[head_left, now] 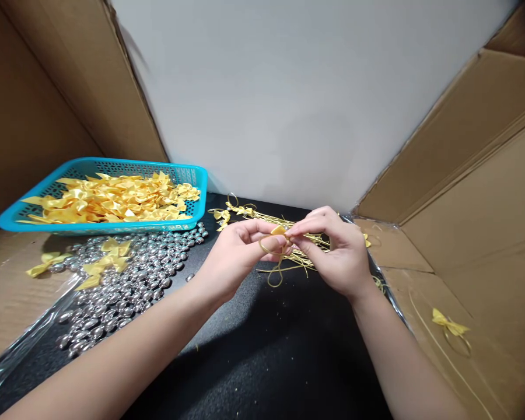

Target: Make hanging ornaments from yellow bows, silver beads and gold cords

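Fingertips of both my hands meet above the black table. My left hand is closed in a pinch on a yellow ribbon bow, mostly covered by the fingers. A looped gold cord hangs below it. My right hand pinches at the same spot, on the gold cord beside the bow; the exact grip is hidden by the fingers. Behind and under the hands lies a bundle of gold cords, with several bows on loops at its far left end.
A blue basket of yellow bows stands at the back left. Silver beads are spread in front of it, with loose bows on top. Cardboard walls flank the black table. Another corded bow lies on cardboard at right.
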Action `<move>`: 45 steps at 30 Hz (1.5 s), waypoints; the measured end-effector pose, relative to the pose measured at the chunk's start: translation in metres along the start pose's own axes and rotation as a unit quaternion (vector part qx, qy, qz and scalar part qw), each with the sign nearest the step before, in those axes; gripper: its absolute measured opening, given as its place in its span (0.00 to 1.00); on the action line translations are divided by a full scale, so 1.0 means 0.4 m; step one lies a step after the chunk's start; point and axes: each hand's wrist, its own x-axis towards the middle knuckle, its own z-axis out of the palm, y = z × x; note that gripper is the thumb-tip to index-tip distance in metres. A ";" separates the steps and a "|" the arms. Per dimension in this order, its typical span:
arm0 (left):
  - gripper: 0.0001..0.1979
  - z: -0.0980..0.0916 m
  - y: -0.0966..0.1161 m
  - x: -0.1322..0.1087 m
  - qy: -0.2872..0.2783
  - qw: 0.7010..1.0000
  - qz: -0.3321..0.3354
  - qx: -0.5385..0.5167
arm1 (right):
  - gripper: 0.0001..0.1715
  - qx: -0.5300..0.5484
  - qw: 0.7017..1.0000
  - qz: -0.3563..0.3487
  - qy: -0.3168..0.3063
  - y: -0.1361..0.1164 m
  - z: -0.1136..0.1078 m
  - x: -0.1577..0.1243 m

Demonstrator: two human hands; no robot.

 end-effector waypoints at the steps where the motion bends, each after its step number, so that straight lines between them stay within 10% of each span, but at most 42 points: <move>1: 0.07 0.000 0.000 0.000 -0.002 1.000 0.000 -0.001 | 0.07 0.000 1.000 0.002 0.000 0.000 0.000 0.000; 21: 0.06 -0.014 -0.021 0.009 -0.005 1.000 0.029 -0.003 | 0.08 -0.072 0.994 -0.079 -0.023 0.003 -0.003 0.002; 34: 0.11 -0.008 -0.026 0.019 0.038 0.999 0.023 0.012 | 0.03 0.144 0.976 0.160 0.028 0.015 0.047 -0.007; 45: 0.07 -0.008 -0.030 0.012 0.038 0.995 0.079 0.041 | 0.05 0.157 0.978 0.130 0.040 0.013 0.048 -0.012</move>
